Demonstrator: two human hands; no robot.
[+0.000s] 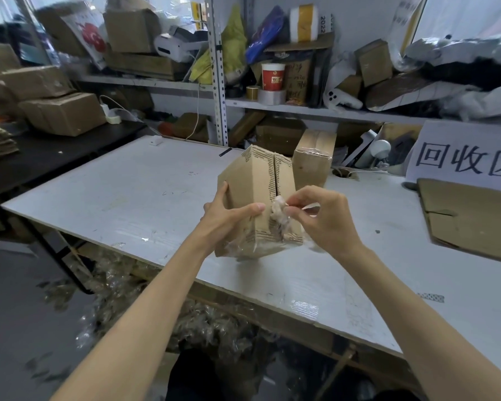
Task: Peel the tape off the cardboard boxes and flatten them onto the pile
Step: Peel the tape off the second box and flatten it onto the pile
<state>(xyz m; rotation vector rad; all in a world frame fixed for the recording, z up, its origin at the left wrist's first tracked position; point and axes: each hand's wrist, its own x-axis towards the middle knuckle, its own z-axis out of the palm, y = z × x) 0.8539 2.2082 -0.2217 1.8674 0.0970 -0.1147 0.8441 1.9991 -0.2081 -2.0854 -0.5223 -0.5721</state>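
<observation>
Cardboard box (252,195) held above the white table (128,195) — left hand (229,215) grips its side, right hand (318,215) pinches crumpled tape (279,211) at the seam; flattened cardboard (472,215) lies right — a second box (314,160) stands behind.

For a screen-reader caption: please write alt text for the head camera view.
A person's left hand grips a small cardboard box at a white table while the right hand pinches crumpled clear tape at its seam. A second taped box stands behind; flattened cardboard lies at right.
</observation>
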